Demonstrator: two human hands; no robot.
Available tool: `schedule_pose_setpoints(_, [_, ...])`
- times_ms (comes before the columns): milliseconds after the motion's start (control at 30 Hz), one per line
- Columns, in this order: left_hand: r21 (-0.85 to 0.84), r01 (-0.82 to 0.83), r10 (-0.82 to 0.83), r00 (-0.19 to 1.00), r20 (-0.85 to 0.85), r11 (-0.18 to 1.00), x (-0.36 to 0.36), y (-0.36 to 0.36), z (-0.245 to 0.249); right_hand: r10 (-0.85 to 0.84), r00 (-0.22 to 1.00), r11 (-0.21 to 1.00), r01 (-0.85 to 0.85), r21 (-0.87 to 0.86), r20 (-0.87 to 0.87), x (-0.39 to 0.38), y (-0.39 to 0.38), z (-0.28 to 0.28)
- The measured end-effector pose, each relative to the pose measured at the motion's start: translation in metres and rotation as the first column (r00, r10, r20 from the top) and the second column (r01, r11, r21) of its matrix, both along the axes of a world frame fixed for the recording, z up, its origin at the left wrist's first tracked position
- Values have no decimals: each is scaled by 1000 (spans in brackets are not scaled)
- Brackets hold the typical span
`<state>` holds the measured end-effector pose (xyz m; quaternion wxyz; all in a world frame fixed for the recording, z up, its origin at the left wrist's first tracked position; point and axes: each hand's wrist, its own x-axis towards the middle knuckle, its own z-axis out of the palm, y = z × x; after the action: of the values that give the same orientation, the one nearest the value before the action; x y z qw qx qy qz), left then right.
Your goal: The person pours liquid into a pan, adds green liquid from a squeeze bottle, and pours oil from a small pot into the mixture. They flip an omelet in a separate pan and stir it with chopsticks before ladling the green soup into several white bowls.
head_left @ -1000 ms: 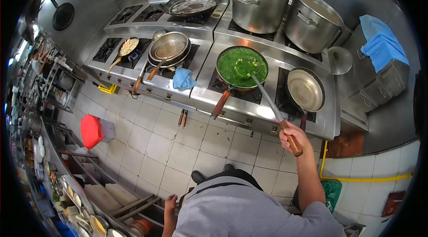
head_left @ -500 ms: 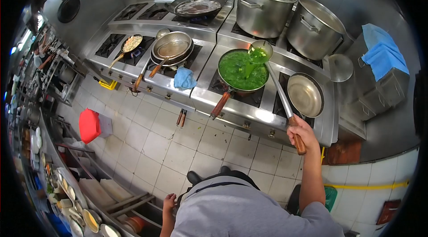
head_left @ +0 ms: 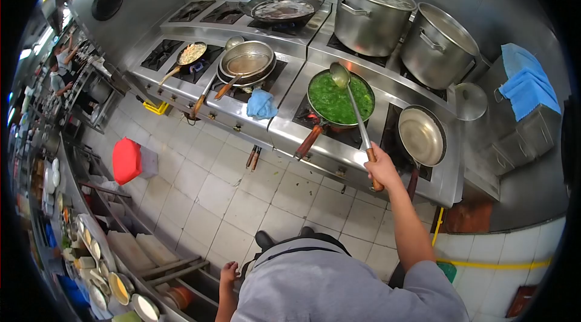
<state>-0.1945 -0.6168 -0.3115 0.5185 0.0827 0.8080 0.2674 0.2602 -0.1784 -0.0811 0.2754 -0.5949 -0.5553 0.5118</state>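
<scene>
My right hand point(head_left: 382, 167) is closed around the wooden handle of a long metal ladle point(head_left: 358, 110). The ladle's bowl is over the far side of a pan of bright green soup point(head_left: 333, 98), at or just above its surface. That frying pan point(head_left: 311, 140) sits on a lit burner, its brown wooden handle pointing towards me. Beside it, to the right, an empty-looking metal pan point(head_left: 420, 136) rests on another burner. My left hand point(head_left: 229, 272) hangs low by my side, fingers loosely bent and apart, with nothing visible in it.
Two large stockpots point(head_left: 372, 16) stand at the back right. Further left are a pan of chopped food point(head_left: 192, 52), stacked pans point(head_left: 248, 62), a blue cloth point(head_left: 261, 104) and a wok point(head_left: 284, 8). A red-lidded bin point(head_left: 127, 160) is on the floor; people point(head_left: 63, 74) work far left.
My right hand has moved left with the ladle. The ladle's bowl, pouring green soup before, has shifted to the pan's far side, and the falling stream is gone. The view has shifted slightly.
</scene>
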Motion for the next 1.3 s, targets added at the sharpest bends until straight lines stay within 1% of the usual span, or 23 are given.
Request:
schedule_pose_setpoints(100, [-5,-7,7,999,-34,1000,0,-7,-5,4,996,996,-12,-88,-91,-17,-6,0])
schedule_pose_setpoints(167, [-40,-23,23,1000,0,999,-2,-17,-16,30,942,947,-133,-291,-334,-17,-13,14])
schedule_pose_setpoints(200, [-39,-29,29,1000,3,999,-1,-21,-18,-28,898,925,-144,-352,-440,-13,-18,23])
schedule_pose_setpoints(233, [-38,-27,28,1000,2,999,1,-26,-20,-23,900,925,-147,-351,-436,-5,-19,25])
schedule_pose_setpoints(300, [-34,-30,31,1000,7,999,2,-35,-29,-273,558,808,-308,-502,-783,13,-19,30])
schedule_pose_setpoints(333, [-22,-27,28,999,43,999,0,-40,-37,-313,488,801,-326,-503,-815,19,-23,34])
schedule_pose_setpoints(367, [-9,-25,26,997,78,1000,-1,-42,-45,-308,493,801,-327,-501,-814,22,-28,39])
schedule_pose_setpoints(467, [-77,-10,9,1000,-3,997,12,-24,-12,-130,691,880,-250,-404,-711,33,-42,46])
schedule_pose_setpoints(500, [-75,-17,18,1000,5,997,11,-22,-18,-123,698,879,-254,-404,-706,36,-44,51])
schedule_pose_setpoints(567, [-33,-135,137,986,91,990,3,-28,-54,2,879,932,-174,-319,-477,39,-49,69])
schedule_pose_setpoints(600, [-71,-71,76,995,63,995,1,-19,-43,-12,895,946,-135,-296,-446,36,-54,83])
schedule_pose_setpoints(633, [-69,-76,81,994,75,995,2,-15,-43,-6,900,946,-137,-294,-436,35,-56,93])
schedule_pose_setpoints(700, [-56,-131,135,988,75,990,-2,-8,-43,-55,961,976,-5,-216,-273,36,-58,105])
schedule_pose_setpoints(767, [-20,-171,172,979,108,985,-10,-8,-53,-66,970,981,19,-195,-236,44,-55,108])
schedule_pose_setpoints(833, [16,-208,206,975,85,978,-12,-5,-42,-93,987,996,90,-29,-129,40,-57,121])
schedule_pose_setpoints(867, [36,-233,228,968,108,972,-15,-5,-42,-85,996,996,85,-20,-26,36,-60,134])
schedule_pose_setpoints(900, [57,-256,247,960,132,965,-21,-9,-47,-89,996,996,89,-14,-19,34,-60,136])
schedule_pose_setpoints(967, [66,-231,220,965,146,971,-32,-17,-56,-159,987,978,153,141,30,28,-65,137])
schedule_pose_setpoints(1067, [-34,-191,194,975,109,981,-55,-29,-63,-263,965,941,252,226,17,3,-73,108])
schedule_pose_setpoints(1167, [0,-120,119,985,127,993,-89,-37,-67,-360,916,912,306,273,177,-51,-85,54])
schedule_pose_setpoints(1233, [4,-153,151,978,143,988,-117,-41,-70,-337,856,938,268,221,393,-56,-85,29])
schedule_pose_setpoints(1267, [15,-156,153,980,125,988,-132,-41,-69,-303,881,953,292,86,365,-56,-82,33])
schedule_pose_setpoints(1300, [31,-147,142,982,124,989,-151,-41,-66,-316,879,949,300,100,357,-58,-82,24])
